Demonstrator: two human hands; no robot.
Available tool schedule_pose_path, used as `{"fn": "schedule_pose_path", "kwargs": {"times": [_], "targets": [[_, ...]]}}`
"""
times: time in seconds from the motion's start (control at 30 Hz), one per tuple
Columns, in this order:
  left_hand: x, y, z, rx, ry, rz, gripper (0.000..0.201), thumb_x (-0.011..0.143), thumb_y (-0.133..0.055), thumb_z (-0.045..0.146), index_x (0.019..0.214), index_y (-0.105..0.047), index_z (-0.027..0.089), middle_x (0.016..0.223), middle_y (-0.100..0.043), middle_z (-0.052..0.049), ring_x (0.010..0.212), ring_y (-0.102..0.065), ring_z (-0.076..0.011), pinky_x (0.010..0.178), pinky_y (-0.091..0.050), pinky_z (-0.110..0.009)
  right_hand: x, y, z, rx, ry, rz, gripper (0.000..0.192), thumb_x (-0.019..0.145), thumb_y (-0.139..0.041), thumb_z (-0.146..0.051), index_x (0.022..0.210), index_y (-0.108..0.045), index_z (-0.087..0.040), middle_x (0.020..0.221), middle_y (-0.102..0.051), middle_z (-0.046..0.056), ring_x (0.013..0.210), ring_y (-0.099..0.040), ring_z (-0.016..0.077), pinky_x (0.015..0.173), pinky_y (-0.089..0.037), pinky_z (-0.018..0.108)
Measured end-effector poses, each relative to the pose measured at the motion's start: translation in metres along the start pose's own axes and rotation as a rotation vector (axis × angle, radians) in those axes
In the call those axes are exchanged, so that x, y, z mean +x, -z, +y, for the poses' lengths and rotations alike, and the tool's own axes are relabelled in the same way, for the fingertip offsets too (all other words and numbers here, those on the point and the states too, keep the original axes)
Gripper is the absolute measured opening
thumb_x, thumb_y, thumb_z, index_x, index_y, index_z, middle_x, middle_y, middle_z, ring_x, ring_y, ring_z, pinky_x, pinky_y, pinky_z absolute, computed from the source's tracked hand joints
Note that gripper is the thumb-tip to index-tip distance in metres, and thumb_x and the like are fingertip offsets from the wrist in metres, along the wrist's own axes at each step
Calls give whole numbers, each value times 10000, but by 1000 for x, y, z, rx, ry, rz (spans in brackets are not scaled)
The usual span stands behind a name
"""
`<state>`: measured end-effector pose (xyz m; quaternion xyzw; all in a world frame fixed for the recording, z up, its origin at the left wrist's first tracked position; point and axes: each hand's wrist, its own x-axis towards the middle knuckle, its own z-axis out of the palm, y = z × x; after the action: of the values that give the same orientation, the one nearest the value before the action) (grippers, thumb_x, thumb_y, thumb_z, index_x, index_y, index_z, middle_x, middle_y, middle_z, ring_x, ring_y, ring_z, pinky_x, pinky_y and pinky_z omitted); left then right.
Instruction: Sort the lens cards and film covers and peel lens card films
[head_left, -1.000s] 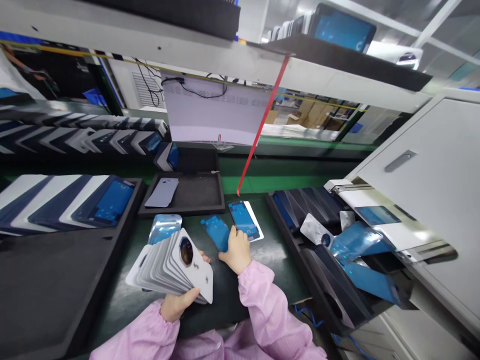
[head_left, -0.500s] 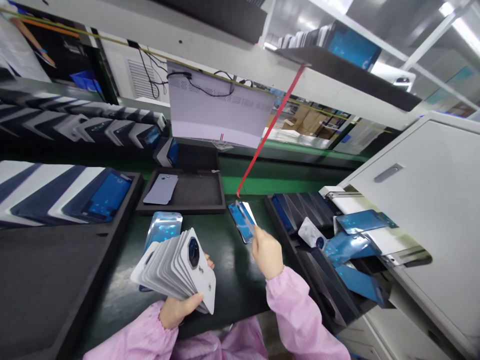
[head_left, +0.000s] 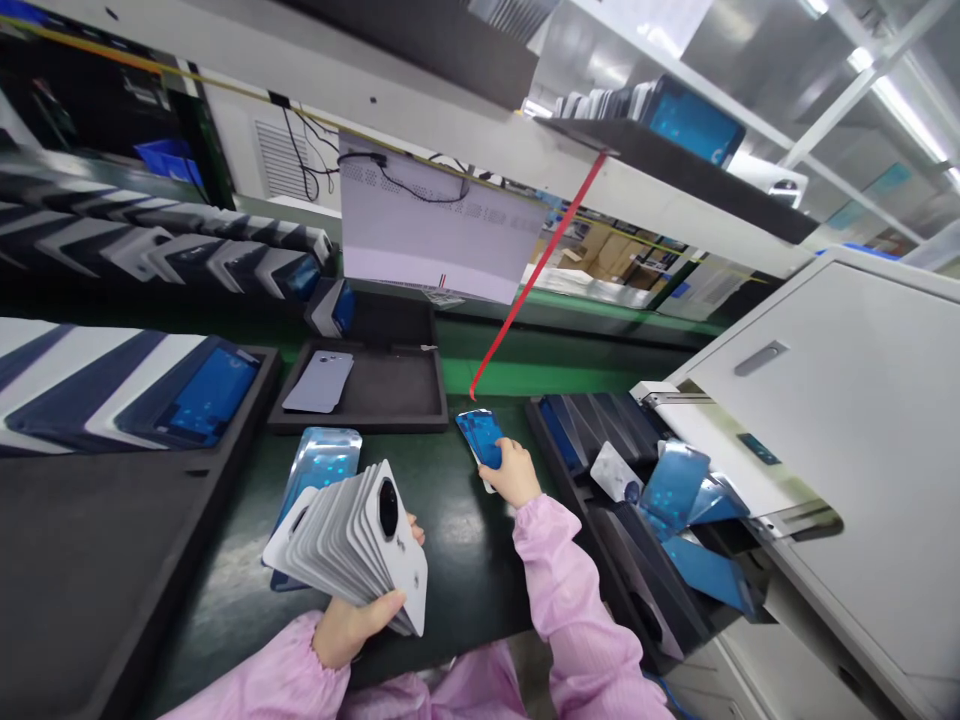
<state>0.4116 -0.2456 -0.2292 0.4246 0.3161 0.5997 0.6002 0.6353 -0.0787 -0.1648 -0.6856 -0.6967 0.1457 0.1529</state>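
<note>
Landmark: the green table (head_left: 450, 540). Largest first: white machine cabinet (head_left: 847, 420) at the table's right edge, several blue films (head_left: 675, 480) hanging out of its slot. Dark foam tray (head_left: 90, 560) on the table's left, blue-filmed panels (head_left: 202, 395) racked along its far side. Slotted black bin (head_left: 600, 470) at the table's right side holds dark panels on edge plus loose blue films. Small black tray (head_left: 390, 390) at the table's far middle, one grey back cover (head_left: 319, 380) flat in it. Left hand (head_left: 352, 625) at the table's near edge, closed around a fanned stack of white back covers (head_left: 352, 545); camera hole shows on the top one. Right hand (head_left: 510, 475) at table centre, fingers closed on the near end of a blue-filmed cover (head_left: 480, 435) lying on the table. Judgement: covers are light, thin, stiff, slick, scratch-prone; take by the edges. Film is floppy and probably tacky; pinch a corner.
</note>
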Motion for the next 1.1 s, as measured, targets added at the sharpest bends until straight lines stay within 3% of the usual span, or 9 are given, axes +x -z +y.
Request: {"fn": "schedule_pose_path", "kwargs": {"times": [0.17, 0.3, 0.5, 0.63, 0.73, 0.87, 1.0, 1.1], "targets": [[3, -4, 4, -124, 30, -9, 581, 698, -724, 371, 1244, -549, 277, 1270, -551, -85, 1170, -504, -348, 1045, -338, -521, 8, 12, 27, 329, -46, 1, 433, 587, -721, -346, 964, -593, -176, 936, -625, 61, 883, -594, 232, 818, -448, 359], [9, -13, 16, -336, 102, -48, 596, 651, -744, 407, 1207, -590, 261, 1228, -591, -78, 1128, -535, -330, 999, -406, -489, 1, 22, 41, 640, -98, -23, 437, 619, -688, -429, 949, -560, -173, 942, -647, 79, 820, -623, 217, 693, -486, 321], [16, -26, 28, -513, 166, -25, 537, 645, -729, 371, 1154, -628, 235, 1183, -613, -74, 1068, -561, -294, 968, -435, -504, -22, 35, 47, 1025, -120, -185, 527, 760, -412, -583, 1051, -532, -161, 947, -671, 140, 814, -660, 266, 545, -491, 335], [18, -32, 28, -495, 185, -78, 558, 654, -718, 358, 1181, -614, 210, 1122, -645, -87, 1027, -579, -279, 973, -425, -493, -33, 38, 51, 1347, -111, -315, 495, 755, -465, -559, 1057, -549, -176, 1039, -658, 144, 850, -659, 277, 541, -497, 332], [21, -39, 26, -511, 223, -122, 578, 654, -709, 364, 1193, -608, 181, 1083, -666, -97, 1002, -595, -273, 979, -418, -476, -46, 39, 43, 1371, -29, -281, 420, 723, -605, -462, 1052, -559, -205, 1072, -643, 109, 868, -654, 256, 565, -503, 301], [28, -48, 22, -561, 262, -95, 551, 638, -713, 347, 1155, -632, 174, 1133, -663, -92, 1017, -602, -280, 962, -434, -464, -75, 42, 15, 1306, 124, -189, 451, 656, -737, -366, 1059, -583, -234, 1106, -617, 75, 980, -615, 241, 681, -520, 291], [33, -53, 19, -566, 275, -55, 497, 655, -704, 339, 1117, -655, 161, 1092, -690, -97, 993, -626, -288, 912, -462, -439, -101, 41, -8, 1391, 161, -378, 471, 678, -720, -451, 1074, -591, -232, 1019, -671, 79, 829, -650, 209, 673, -520, 301], [35, -52, 17, -555, 314, -49, 477, 683, -685, 340, 1123, -653, 158, 1051, -709, -101, 946, -652, -284, 853, -486, -411, -108, 33, -10, 1446, 131, -491, 490, 707, -669, -514, 1084, -587, -212, 945, -697, 90, 667, -649, 186, 604, -516, 302]]}}
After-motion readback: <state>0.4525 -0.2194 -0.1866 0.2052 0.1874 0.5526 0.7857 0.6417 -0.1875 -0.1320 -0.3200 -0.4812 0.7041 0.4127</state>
